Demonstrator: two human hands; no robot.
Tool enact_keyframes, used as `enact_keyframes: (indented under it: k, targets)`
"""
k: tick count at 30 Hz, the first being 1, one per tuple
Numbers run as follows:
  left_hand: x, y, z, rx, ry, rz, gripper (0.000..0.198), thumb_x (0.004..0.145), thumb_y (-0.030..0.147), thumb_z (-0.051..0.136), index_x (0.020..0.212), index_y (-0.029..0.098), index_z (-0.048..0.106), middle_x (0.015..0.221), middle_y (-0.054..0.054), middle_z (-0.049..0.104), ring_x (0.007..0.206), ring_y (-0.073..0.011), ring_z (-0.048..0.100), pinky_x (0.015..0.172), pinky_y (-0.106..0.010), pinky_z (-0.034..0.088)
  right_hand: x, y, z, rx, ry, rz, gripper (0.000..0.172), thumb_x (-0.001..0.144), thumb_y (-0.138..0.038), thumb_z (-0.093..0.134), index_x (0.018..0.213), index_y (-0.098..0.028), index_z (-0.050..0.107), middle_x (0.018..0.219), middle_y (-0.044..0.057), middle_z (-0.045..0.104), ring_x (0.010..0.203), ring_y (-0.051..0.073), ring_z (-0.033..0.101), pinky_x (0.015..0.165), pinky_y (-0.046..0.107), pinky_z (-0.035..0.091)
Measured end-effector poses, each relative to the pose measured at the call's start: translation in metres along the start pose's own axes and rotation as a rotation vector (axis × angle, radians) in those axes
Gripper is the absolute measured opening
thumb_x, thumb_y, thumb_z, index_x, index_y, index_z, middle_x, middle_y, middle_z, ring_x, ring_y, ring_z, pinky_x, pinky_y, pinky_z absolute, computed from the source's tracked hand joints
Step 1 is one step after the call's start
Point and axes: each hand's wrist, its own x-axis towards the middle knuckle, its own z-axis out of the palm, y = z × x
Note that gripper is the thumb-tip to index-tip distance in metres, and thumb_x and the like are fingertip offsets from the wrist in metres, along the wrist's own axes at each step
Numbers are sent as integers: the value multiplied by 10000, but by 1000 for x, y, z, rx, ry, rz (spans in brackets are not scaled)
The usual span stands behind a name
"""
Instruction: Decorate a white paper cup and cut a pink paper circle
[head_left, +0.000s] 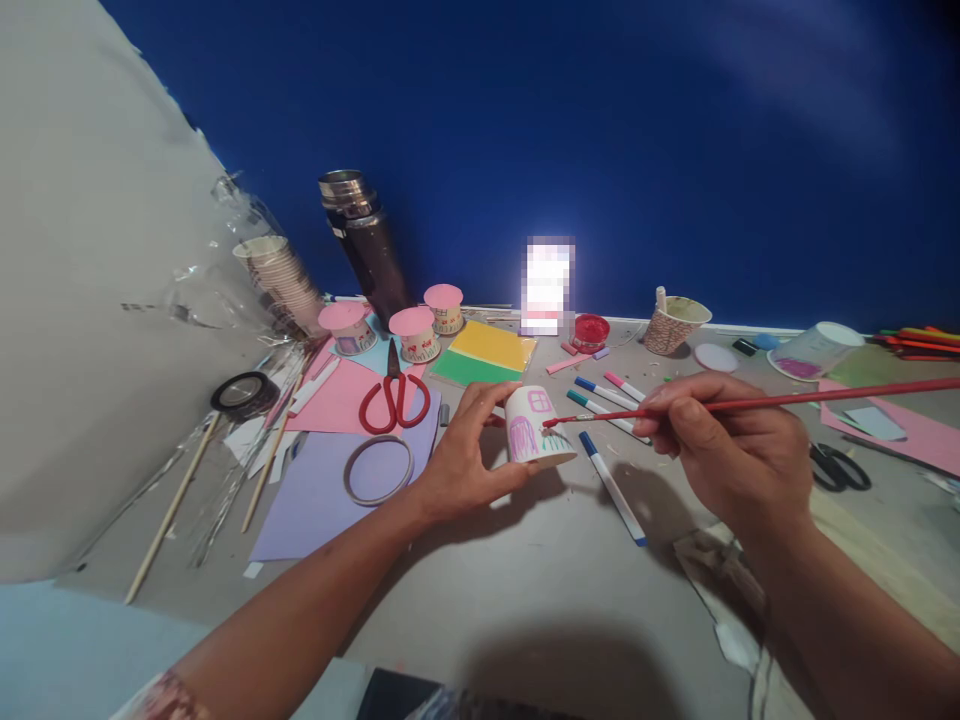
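Observation:
My left hand (472, 450) grips a small white paper cup (534, 425), turned upside down and tilted, between thumb and fingers. Drawn on the cup are a purple door, a pinkish window and green grass strokes. Pinched in my right hand (720, 440) is a red-handled paintbrush (795, 398), its red-coated tip at the cup's side, just above the green strokes. Several markers lie near and under my right hand, among them a blue-capped marker (611, 488). Behind them stands an open pot of red paint (590, 333).
Three cups with pink paper tops (415, 335) stand at the back left, by a dark flask (367, 245). Red-handled scissors (393, 395) and a tape roll (379, 470) lie on coloured paper. A patterned cup (675, 325) and black scissors (840, 467) are at right.

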Motion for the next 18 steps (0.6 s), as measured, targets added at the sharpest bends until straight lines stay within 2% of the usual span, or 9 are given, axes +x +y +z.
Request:
enact_keyframes:
  k: [11, 18]
  targets:
    - [0, -1, 1, -3, -5, 7, 714, 778, 351, 830, 1432, 283, 552, 1379, -112, 572, 1288, -318, 580, 1044, -495, 581, 0, 1, -1, -6, 31, 23, 235, 999, -447, 755, 914, -232, 799, 806, 53, 773, 683, 182, 709, 533, 278, 546]
    - [0, -1, 1, -17, -13, -4, 735, 762, 341, 840, 1438, 300, 557, 1378, -108, 572, 1289, -323, 580, 1051, -496, 581, 1, -2, 1, -58, -17, -16, 205, 1017, -396, 737, 911, -234, 808, 789, 39, 764, 643, 160, 676, 553, 275, 565]
